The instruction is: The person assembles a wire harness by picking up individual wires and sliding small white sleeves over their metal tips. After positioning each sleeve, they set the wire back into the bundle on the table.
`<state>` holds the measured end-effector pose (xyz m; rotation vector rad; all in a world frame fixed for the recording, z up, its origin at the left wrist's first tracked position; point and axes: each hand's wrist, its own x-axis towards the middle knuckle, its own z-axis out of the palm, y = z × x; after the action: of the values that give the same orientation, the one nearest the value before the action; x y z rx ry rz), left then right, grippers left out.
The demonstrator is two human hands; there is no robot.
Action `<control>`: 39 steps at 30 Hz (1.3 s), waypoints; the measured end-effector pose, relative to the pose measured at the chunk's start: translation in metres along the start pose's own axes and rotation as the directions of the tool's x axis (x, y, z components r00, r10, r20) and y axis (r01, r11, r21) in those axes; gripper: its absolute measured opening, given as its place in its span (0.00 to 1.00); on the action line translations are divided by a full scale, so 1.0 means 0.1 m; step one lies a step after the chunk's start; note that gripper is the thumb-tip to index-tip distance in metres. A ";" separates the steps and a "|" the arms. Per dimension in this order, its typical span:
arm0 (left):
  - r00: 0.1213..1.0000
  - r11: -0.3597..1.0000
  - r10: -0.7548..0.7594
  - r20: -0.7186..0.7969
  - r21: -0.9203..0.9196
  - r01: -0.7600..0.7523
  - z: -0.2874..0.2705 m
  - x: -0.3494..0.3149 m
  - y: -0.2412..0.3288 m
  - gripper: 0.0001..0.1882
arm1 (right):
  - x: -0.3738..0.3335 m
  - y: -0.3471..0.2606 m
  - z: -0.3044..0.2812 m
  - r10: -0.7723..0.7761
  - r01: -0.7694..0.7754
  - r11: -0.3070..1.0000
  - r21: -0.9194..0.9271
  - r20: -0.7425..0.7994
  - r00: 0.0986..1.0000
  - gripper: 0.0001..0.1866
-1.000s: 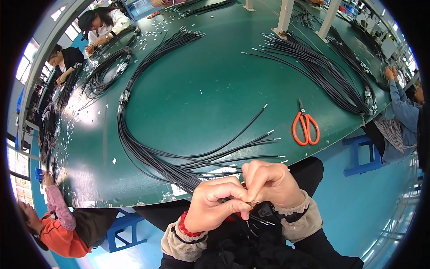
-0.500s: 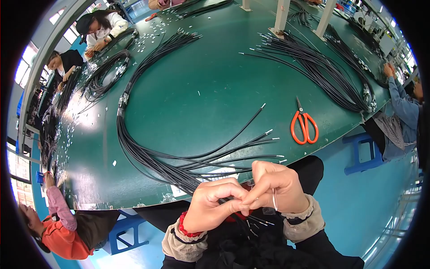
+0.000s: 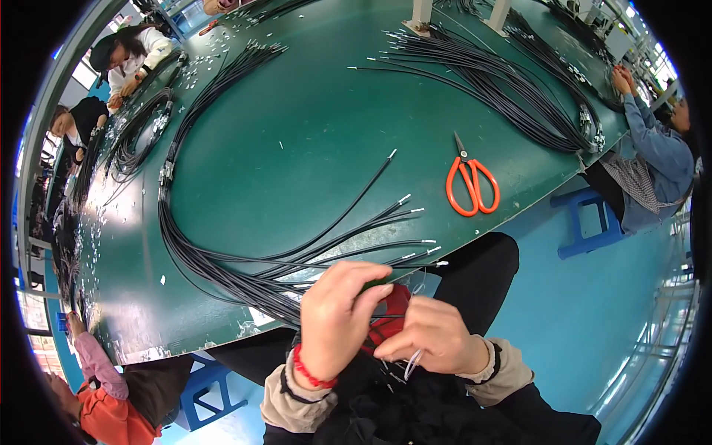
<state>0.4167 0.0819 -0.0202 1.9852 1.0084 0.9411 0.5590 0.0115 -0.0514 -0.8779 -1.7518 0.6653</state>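
My left hand (image 3: 337, 304) is curved above a bundle of black cables (image 3: 222, 263) at the table's near edge. Its thumb and forefinger stand apart; the lower fingers are hidden. Beside it on the right, my right hand (image 3: 430, 337) is closed, with what it grips hidden. A thin white loop (image 3: 413, 363) hangs at its fingers. One black cable (image 3: 389, 317) spans the gap between the hands. Below them a few pale-tipped ends show against my dark clothing. Behind the hands lies something red (image 3: 397, 300), partly covered, whose kind I cannot tell.
Orange-handled scissors (image 3: 472, 185) lie right of centre on the green table (image 3: 311, 141). Another black cable bundle (image 3: 504, 96) rests at the far right. Several people sit around the table, and a blue stool (image 3: 589, 222) stands on the right.
My hands, which were together at the fingertips, have moved apart. The left has risen and its thumb has parted from the forefinger; the right has shifted lower. The whole view has shifted slightly.
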 end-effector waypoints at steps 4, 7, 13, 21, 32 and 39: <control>0.984 0.958 0.158 -0.079 0.255 -0.133 0.37 0.06 -0.06 0.10 | -0.12 0.00 -0.10 -0.024 0.013 0.997 0.073 0.150 0.988 0.13; 0.984 0.898 0.176 -0.017 0.413 -0.153 0.43 0.05 -0.08 0.11 | -0.12 -0.04 -0.29 0.031 -0.069 0.988 0.141 0.254 0.967 0.12; 0.980 0.978 0.161 -0.115 0.155 -0.142 0.19 -0.02 0.04 0.10 | -0.04 -0.05 -0.32 0.470 -0.387 0.865 0.319 -0.246 0.848 0.10; 0.980 0.991 0.111 -0.163 -0.062 -0.122 -0.35 -0.21 0.09 0.11 | 0.41 -0.23 0.13 0.302 -0.244 0.948 0.206 -0.325 0.896 0.07; 0.952 0.984 0.119 -0.283 -0.096 -0.151 -0.78 -0.36 0.04 0.11 | 0.72 -0.45 0.68 0.237 -0.158 0.961 0.229 -0.375 0.896 0.08; 0.937 0.982 0.126 -0.325 -0.092 -0.164 -0.75 -0.39 0.04 0.09 | 0.69 -0.43 0.72 0.268 -0.205 0.954 0.221 -0.310 0.912 0.16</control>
<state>0.3386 0.0662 0.0084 1.8652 0.9600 1.4049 0.4655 0.0408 -0.0044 -1.0195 -1.2670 0.7715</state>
